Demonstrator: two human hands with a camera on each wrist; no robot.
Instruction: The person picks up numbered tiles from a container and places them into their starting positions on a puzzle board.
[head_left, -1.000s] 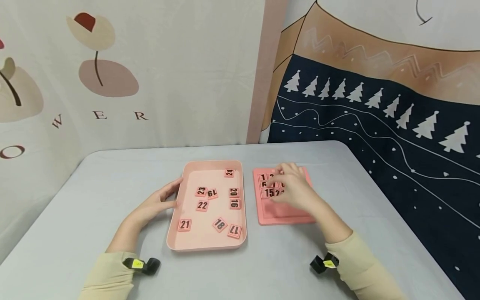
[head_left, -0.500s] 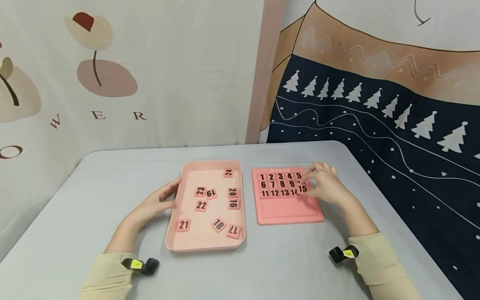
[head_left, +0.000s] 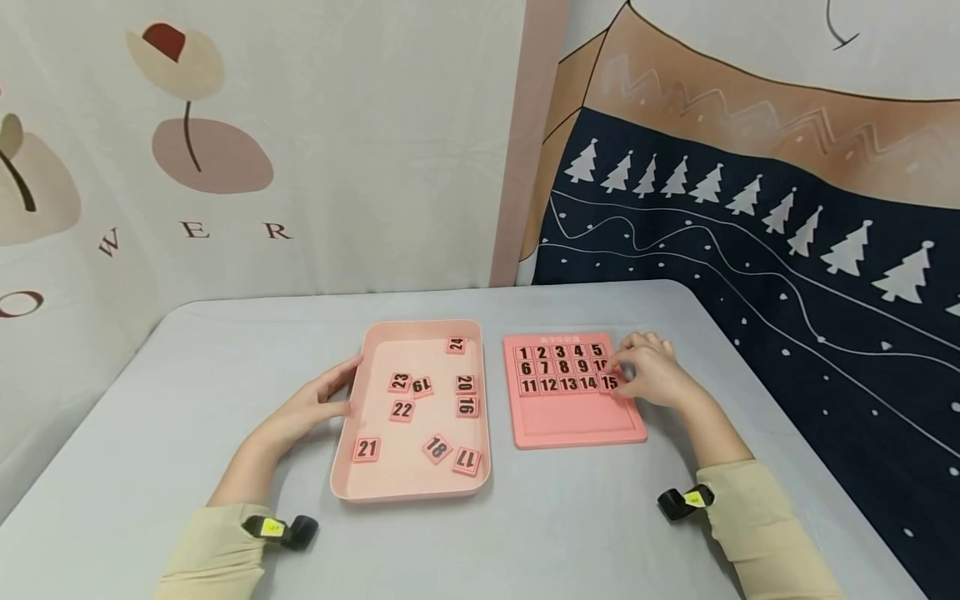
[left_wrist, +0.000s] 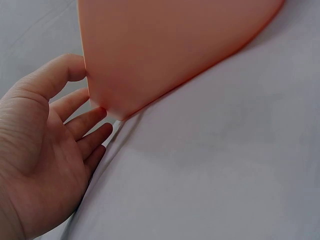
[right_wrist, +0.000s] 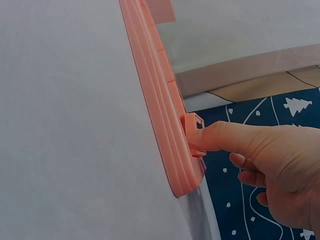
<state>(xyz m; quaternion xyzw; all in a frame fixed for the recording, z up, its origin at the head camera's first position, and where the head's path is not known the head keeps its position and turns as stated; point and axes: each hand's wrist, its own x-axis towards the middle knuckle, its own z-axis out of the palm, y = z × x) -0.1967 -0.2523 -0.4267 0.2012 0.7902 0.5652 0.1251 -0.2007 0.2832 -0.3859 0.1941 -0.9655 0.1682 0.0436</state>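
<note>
My right hand (head_left: 651,371) pinches the number tile 15 (head_left: 609,383) at the right end of the third row on the pink number board (head_left: 577,425). In the right wrist view the thumb presses on the tile (right_wrist: 191,125), which stands a little proud of the board's edge (right_wrist: 162,130). Tiles 1 to 14 lie in order in the rows, with 10 partly covered by my fingers. On the left, my left hand (head_left: 311,408) rests its relaxed fingers against the side of the light pink tray (head_left: 348,479), and the left wrist view shows the fingertips at the tray wall (left_wrist: 150,55).
Several loose tiles lie scattered in the tray, among them 21 (head_left: 367,450), 22 (head_left: 402,411), 16 (head_left: 467,406) and 24 (head_left: 456,345). Some are turned sideways or upside down. Patterned curtains (head_left: 405,150) hang behind the grey-clothed table (head_left: 570,533).
My right hand has moved right across the board with tile 15. The tile, overlapping 14 half a second ago, now sits beside it at the row's end. My left hand stays at the tray.
</note>
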